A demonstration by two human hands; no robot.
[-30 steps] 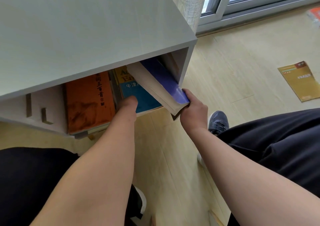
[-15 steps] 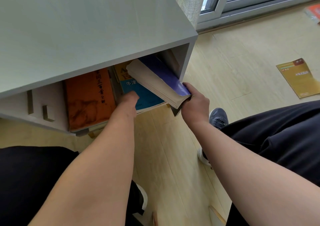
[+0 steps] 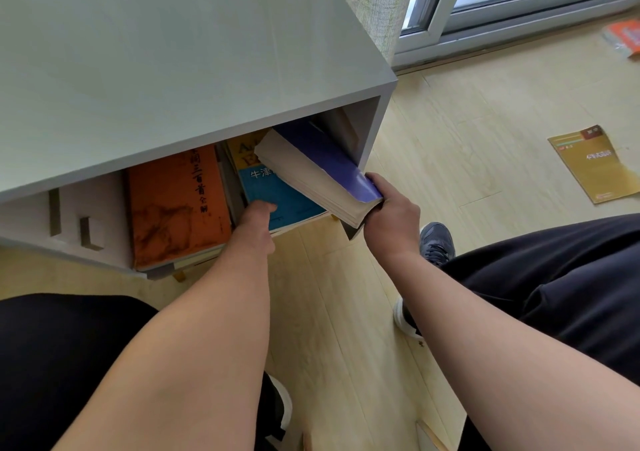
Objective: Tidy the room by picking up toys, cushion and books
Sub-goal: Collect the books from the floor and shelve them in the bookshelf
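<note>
Noted purple book (image 3: 332,165) gripped at lower corner by right hand (image 3: 391,218), tilted, partway into cabinet (image 3: 376,118) above blue book (image 3: 282,198), left hand (image 3: 255,218) against latter, fingers hidden, grasp undeterminable; advised levelling, then sliding in clear of side wall.

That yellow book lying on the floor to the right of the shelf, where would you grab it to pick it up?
Likely by the short edge nearest the trouser leg, reaching down from above. The yellow book is thin and lies flat on the floor, so the grip needs fingers slid under a free edge, with the thumb on the cover.
</note>
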